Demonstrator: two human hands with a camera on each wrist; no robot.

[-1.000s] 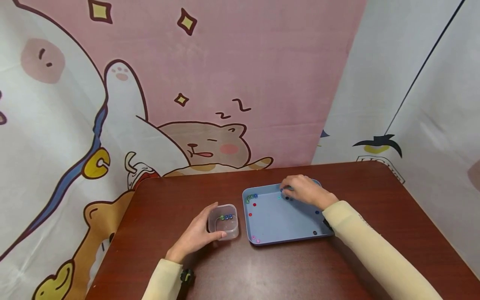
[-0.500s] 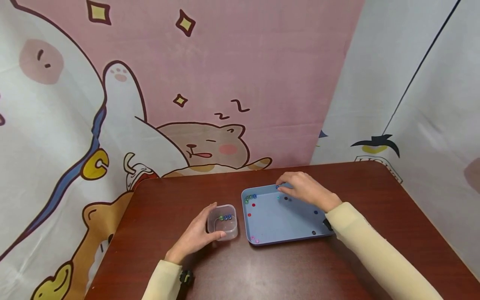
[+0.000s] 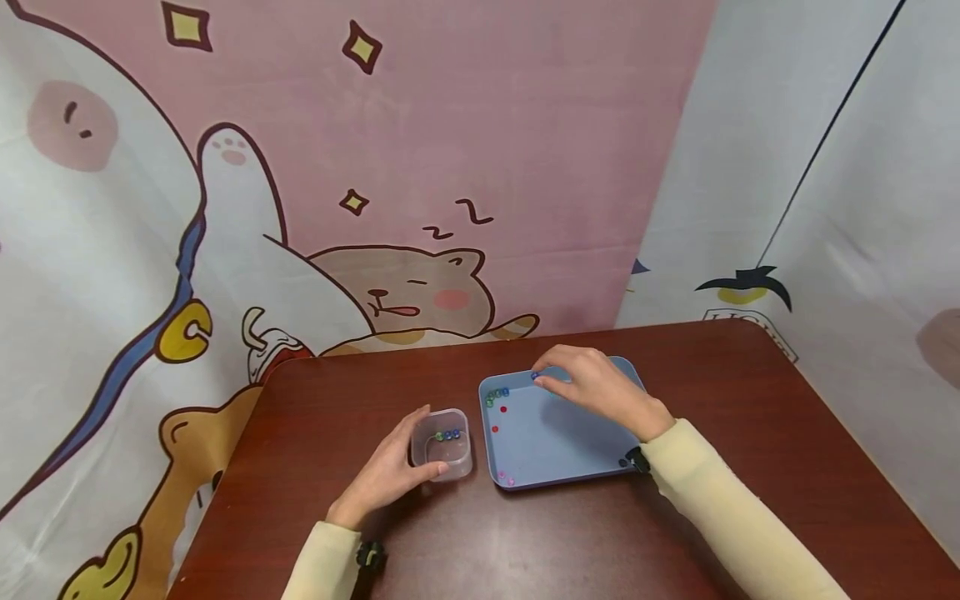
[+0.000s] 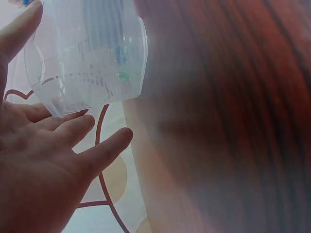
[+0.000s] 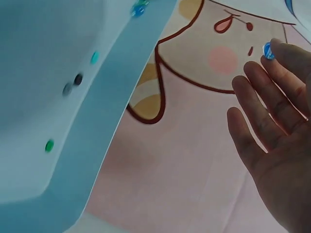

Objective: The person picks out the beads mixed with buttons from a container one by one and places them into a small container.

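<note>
bead point(image 5: 268, 50), blue, is up by tray point(image 3: 562, 446)'s far edge, pinched btwn thumb & finger of r. hand point(image 3: 600, 392)! looks light, hard, prob. slippery; fingertips on opp. sides suit it best. l. hand point(image 3: 390, 468) grips clear box point(image 3: 452, 471) w/ 3 beads point(image 3: 448, 435) inside. tray & box sit on dark reddish table point(image 3: 540, 550), cartoon-cat backdrop point(image 3: 562, 167) behind.

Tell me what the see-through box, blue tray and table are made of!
The box looks like clear, shiny plastic: marbles show through it. The tray seems dull plastic: even blue, rounded corners; maybe painted metal. The table looks wooden, maybe laminate: dark streaks, glossy glare.
</note>
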